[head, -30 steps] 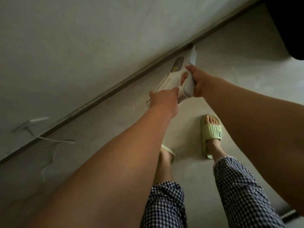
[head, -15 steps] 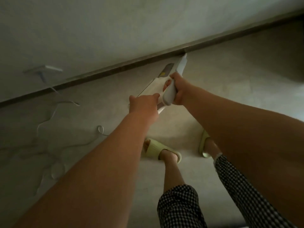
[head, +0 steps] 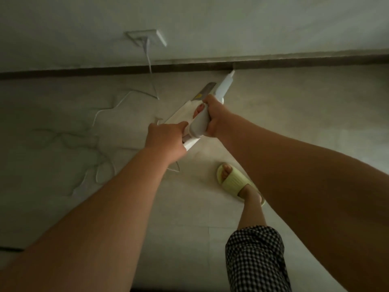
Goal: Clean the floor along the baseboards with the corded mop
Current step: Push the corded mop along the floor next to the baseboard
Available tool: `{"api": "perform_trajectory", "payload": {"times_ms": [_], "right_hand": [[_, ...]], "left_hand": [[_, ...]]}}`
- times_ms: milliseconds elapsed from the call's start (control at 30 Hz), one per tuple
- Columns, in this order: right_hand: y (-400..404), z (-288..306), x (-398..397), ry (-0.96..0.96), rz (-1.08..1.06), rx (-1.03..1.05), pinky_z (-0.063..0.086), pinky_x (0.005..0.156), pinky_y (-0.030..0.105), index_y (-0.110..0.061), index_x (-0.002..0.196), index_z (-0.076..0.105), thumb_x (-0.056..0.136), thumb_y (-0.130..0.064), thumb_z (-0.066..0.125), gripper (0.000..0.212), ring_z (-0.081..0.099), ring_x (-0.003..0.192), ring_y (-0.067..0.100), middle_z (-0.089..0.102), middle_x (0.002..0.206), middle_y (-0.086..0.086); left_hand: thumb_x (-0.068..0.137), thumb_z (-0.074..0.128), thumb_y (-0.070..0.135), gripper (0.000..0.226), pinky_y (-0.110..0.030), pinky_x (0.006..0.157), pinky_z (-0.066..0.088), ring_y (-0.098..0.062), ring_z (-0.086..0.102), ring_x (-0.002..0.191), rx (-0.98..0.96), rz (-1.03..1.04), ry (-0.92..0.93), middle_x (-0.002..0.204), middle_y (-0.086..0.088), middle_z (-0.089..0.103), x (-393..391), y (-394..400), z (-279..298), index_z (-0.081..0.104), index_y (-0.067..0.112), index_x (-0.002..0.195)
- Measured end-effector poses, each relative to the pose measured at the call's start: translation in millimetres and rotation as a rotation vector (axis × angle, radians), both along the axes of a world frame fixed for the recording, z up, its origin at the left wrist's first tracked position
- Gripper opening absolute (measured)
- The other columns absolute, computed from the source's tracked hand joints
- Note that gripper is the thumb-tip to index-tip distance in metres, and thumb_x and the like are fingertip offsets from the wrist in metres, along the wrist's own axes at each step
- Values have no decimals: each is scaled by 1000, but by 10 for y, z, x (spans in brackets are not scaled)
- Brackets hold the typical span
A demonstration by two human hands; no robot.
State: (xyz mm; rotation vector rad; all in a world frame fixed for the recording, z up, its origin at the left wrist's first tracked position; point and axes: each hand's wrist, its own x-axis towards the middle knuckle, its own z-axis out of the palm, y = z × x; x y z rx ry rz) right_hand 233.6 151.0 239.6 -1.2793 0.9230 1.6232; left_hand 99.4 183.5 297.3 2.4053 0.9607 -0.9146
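Note:
The white corded mop slants away from me, its far end nearly touching the dark baseboard. My right hand grips the mop's curved handle. My left hand grips the white lower end of the handle just below. The mop's floor head is hidden behind the body and my hands. Its white cord runs from a wall socket down to the floor.
The cord lies in loose loops on the pale floor left of my arms. My foot in a green slipper stands under my right arm, with a checked trouser leg below it.
The view has swung left, so the socket and cord sit near centre. The baseboard now looks level. My feet have shifted; one slipper is out of sight. Both hands keep their grip.

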Motion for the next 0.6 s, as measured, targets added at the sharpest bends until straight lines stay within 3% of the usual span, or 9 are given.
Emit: {"api": "perform_trajectory", "payload": {"times_ms": [133,233,400,600], "right_hand": [[105,-2,-221,15,91,29,44,49,21,-15,64,51,87,-20,59,25,48,43,10,51,53,-3],[15,-19,-123,19,156,39,44,47,20,-14,63,50,87,-18,59,26,46,43,9,50,52,-3],[-337,-97,450,6,285,95,44,44,16,-15,66,48,87,-14,56,23,46,42,9,49,52,-2],[-921,-109,1175,9,238,92,45,47,17,-15,64,49,85,-16,56,23,48,40,9,51,49,-3]], "left_hand": [[77,59,22,21,-34,79,33,-23,48,67,1,100,-6,65,8,46,-240,-64,-2,44,25,92],[77,60,25,19,-34,79,34,-26,49,65,22,157,-91,65,4,50,-183,-280,-4,50,22,93],[78,62,28,23,-33,76,31,-9,34,52,-58,188,-152,59,8,42,354,-769,24,42,22,87],[79,59,30,23,-37,84,34,-13,40,53,-75,87,-107,62,8,46,1081,-1193,20,40,24,91]]}}
